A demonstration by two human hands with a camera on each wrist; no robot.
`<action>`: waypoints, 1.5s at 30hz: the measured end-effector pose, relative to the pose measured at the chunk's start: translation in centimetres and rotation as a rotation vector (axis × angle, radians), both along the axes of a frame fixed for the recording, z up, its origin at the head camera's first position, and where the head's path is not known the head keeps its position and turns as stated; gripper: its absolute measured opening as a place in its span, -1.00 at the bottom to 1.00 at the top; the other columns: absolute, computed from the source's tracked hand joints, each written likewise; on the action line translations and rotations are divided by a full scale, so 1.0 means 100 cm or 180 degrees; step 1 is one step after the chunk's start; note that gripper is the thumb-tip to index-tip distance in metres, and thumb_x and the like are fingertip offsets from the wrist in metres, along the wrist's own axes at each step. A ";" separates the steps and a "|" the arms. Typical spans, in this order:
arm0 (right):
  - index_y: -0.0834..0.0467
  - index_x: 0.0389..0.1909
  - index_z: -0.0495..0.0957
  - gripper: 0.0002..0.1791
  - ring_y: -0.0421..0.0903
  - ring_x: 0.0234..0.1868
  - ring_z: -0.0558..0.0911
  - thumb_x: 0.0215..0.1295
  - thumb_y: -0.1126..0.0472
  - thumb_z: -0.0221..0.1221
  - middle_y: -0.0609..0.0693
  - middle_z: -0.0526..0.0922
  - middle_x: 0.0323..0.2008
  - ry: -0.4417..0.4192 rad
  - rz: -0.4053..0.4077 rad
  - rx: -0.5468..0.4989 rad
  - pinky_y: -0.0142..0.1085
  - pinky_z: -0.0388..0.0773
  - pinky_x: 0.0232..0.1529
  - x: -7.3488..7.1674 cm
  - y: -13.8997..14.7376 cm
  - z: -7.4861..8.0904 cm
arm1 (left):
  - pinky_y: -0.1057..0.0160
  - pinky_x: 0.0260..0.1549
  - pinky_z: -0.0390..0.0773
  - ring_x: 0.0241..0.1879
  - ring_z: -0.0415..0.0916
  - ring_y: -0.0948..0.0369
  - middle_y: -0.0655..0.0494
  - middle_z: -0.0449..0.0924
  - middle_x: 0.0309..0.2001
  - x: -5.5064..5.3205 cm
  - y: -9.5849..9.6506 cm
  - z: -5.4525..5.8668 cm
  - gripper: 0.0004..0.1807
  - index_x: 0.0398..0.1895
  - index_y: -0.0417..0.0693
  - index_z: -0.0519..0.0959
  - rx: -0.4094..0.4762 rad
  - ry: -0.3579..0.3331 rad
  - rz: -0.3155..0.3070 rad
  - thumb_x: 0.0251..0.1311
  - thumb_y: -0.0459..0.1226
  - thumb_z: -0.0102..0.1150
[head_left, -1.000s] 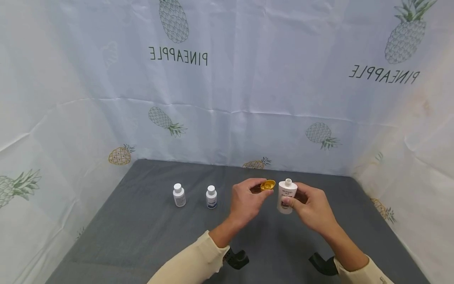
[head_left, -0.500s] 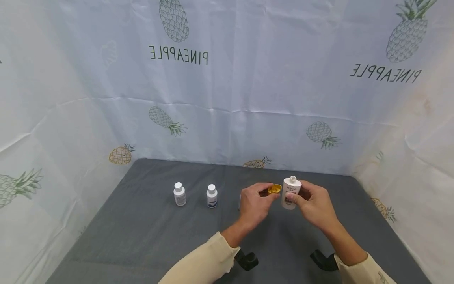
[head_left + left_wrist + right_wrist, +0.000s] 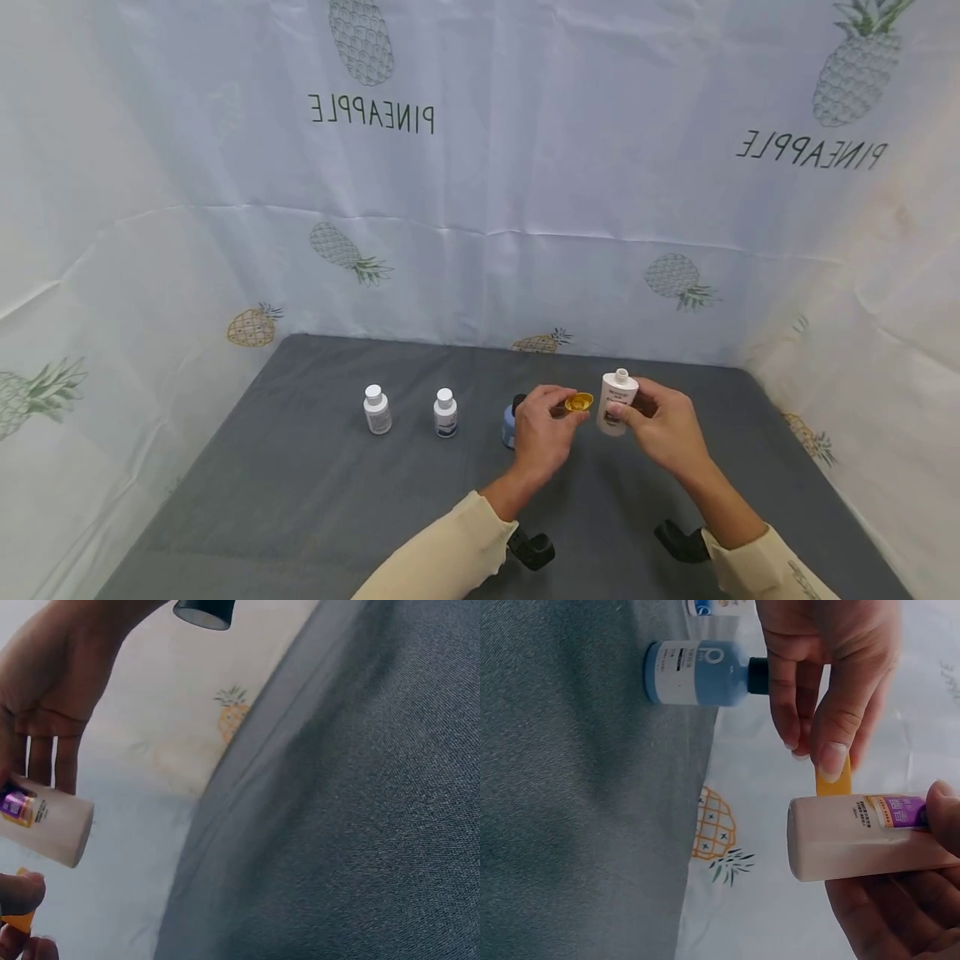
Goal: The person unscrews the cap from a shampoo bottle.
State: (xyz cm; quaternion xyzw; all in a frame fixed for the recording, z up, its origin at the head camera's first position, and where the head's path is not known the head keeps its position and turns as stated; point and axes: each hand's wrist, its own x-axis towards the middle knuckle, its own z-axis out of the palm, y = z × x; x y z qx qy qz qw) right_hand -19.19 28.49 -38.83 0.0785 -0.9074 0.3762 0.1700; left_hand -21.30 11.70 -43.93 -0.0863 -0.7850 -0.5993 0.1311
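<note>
My left hand (image 3: 542, 429) pinches a yellow bottle cap (image 3: 579, 402) between thumb and fingers, its hollow inside facing up. Just right of it, my right hand (image 3: 663, 425) grips a white plastic bottle (image 3: 617, 396) with its narrow neck uncovered. The bottle is upright and held above the table, the cap beside its shoulder and apart from the neck. In the right wrist view the bottle (image 3: 870, 832) shows a purple and yellow label, and the cap (image 3: 834, 777) shows at my left fingertips.
A blue bottle (image 3: 509, 427) with a dark cap stands partly hidden behind my left hand. Further left stand a small white bottle (image 3: 446, 413) and another white bottle (image 3: 377, 410). A pineapple-print curtain (image 3: 480, 283) encloses the back and sides of the grey table (image 3: 300, 492).
Both hands have shifted a little right and away from me, carrying the cap and bottle. The blue bottle, hidden behind my left hand before, now shows.
</note>
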 end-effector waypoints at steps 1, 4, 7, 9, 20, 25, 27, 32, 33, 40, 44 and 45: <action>0.36 0.10 0.66 -0.66 0.21 -0.14 0.82 0.33 0.36 0.36 0.33 0.80 -0.11 0.0005 -0.0004 -0.0003 -0.03 0.78 -0.19 0.000 0.000 -0.001 | 0.37 -0.09 0.74 -0.12 0.74 0.19 0.07 0.70 -0.07 0.000 0.001 -0.001 -0.71 0.00 -0.10 0.79 -0.0023 -0.0001 0.0019 0.20 -0.30 0.50; 0.36 0.08 0.66 -0.66 0.20 -0.16 0.82 0.33 0.34 0.37 0.32 0.80 -0.12 0.0012 -0.0044 0.0014 -0.06 0.79 -0.22 -0.001 0.001 -0.004 | 0.36 -0.09 0.75 -0.11 0.75 0.20 0.05 0.73 -0.07 -0.001 0.004 -0.005 -0.70 0.01 -0.11 0.77 -0.0097 -0.0009 0.0072 0.20 -0.31 0.50; 0.37 0.09 0.66 -0.66 0.21 -0.15 0.82 0.34 0.34 0.37 0.33 0.80 -0.11 -0.0015 -0.0074 0.0011 -0.05 0.79 -0.21 -0.003 0.002 -0.007 | 0.34 -0.10 0.76 -0.12 0.76 0.18 0.00 0.75 -0.06 -0.001 0.008 -0.009 -0.70 0.00 -0.16 0.76 -0.0196 0.0047 0.0103 0.20 -0.33 0.49; 0.37 0.11 0.65 -0.65 0.21 -0.13 0.82 0.34 0.34 0.36 0.33 0.79 -0.10 -0.0025 -0.0093 0.0018 -0.04 0.79 -0.19 -0.004 0.003 -0.010 | 0.33 -0.12 0.76 -0.14 0.77 0.17 -0.02 0.76 -0.07 -0.001 0.010 -0.011 -0.70 0.00 -0.18 0.75 -0.0240 0.0076 0.0119 0.20 -0.34 0.49; 0.38 0.15 0.63 -0.62 0.23 -0.10 0.81 0.36 0.34 0.34 0.35 0.78 -0.04 -0.0128 -0.0108 -0.0010 0.01 0.77 -0.14 -0.009 0.006 -0.021 | 0.39 -0.24 0.73 -0.28 0.73 0.25 0.01 0.81 -0.20 -0.003 0.017 -0.022 -0.76 -0.14 -0.13 0.77 -0.0264 -0.0034 0.0167 0.09 -0.38 0.55; 0.38 0.15 0.63 -0.62 0.21 -0.10 0.80 0.36 0.34 0.35 0.35 0.78 -0.05 -0.0174 -0.0142 -0.0034 0.00 0.77 -0.15 -0.010 0.007 -0.025 | 0.37 -0.27 0.72 -0.31 0.73 0.27 0.03 0.82 -0.26 -0.004 0.018 -0.026 -0.77 -0.20 -0.14 0.77 -0.0143 -0.0244 0.0113 0.05 -0.41 0.56; 0.38 0.15 0.63 -0.62 0.21 -0.10 0.81 0.36 0.33 0.35 0.35 0.78 -0.06 -0.0200 -0.0134 -0.0042 -0.01 0.77 -0.15 -0.011 0.008 -0.027 | 0.35 -0.26 0.72 -0.32 0.73 0.27 0.03 0.82 -0.27 -0.005 0.018 -0.029 -0.77 -0.22 -0.14 0.77 -0.0173 -0.0267 0.0131 0.03 -0.42 0.57; 0.37 0.17 0.62 -0.61 0.21 -0.09 0.80 0.38 0.31 0.34 0.34 0.78 -0.04 -0.0266 -0.0174 -0.0048 0.00 0.77 -0.13 -0.013 0.008 -0.031 | 0.30 -0.24 0.72 -0.30 0.72 0.25 0.06 0.82 -0.28 -0.007 0.019 -0.033 -0.78 -0.22 -0.08 0.78 -0.0413 -0.0315 0.0172 0.04 -0.36 0.58; 0.37 0.16 0.63 -0.61 0.21 -0.09 0.80 0.38 0.31 0.34 0.34 0.78 -0.04 -0.0284 -0.0188 -0.0039 0.01 0.77 -0.13 -0.013 0.009 -0.031 | 0.29 -0.23 0.71 -0.29 0.72 0.24 0.07 0.82 -0.28 -0.007 0.019 -0.033 -0.78 -0.22 -0.06 0.78 -0.0464 -0.0334 0.0175 0.05 -0.35 0.59; 0.37 0.15 0.63 -0.61 0.19 -0.09 0.79 0.37 0.30 0.34 0.34 0.77 -0.04 -0.0399 -0.0251 -0.0015 0.03 0.76 -0.11 -0.015 0.013 -0.039 | 0.22 -0.20 0.66 -0.25 0.70 0.20 0.09 0.82 -0.23 -0.009 0.021 -0.038 -0.79 -0.22 0.01 0.76 -0.0712 -0.0422 0.0207 0.07 -0.28 0.58; 0.38 0.14 0.64 -0.62 0.20 -0.06 0.79 0.36 0.30 0.35 0.34 0.77 -0.03 -0.0456 -0.0271 -0.0022 0.03 0.76 -0.09 -0.017 0.016 -0.046 | 0.19 -0.18 0.67 -0.25 0.70 0.18 0.07 0.82 -0.19 -0.008 0.022 -0.040 -0.79 -0.18 0.01 0.72 -0.0840 -0.0425 0.0207 0.14 -0.26 0.54; 0.38 0.14 0.64 -0.62 0.20 -0.06 0.79 0.36 0.30 0.35 0.35 0.77 -0.02 -0.0472 -0.0268 -0.0023 0.03 0.76 -0.08 -0.017 0.016 -0.048 | 0.18 -0.18 0.67 -0.25 0.69 0.17 0.06 0.82 -0.19 -0.008 0.022 -0.040 -0.79 -0.18 0.01 0.71 -0.0871 -0.0429 0.0207 0.15 -0.26 0.54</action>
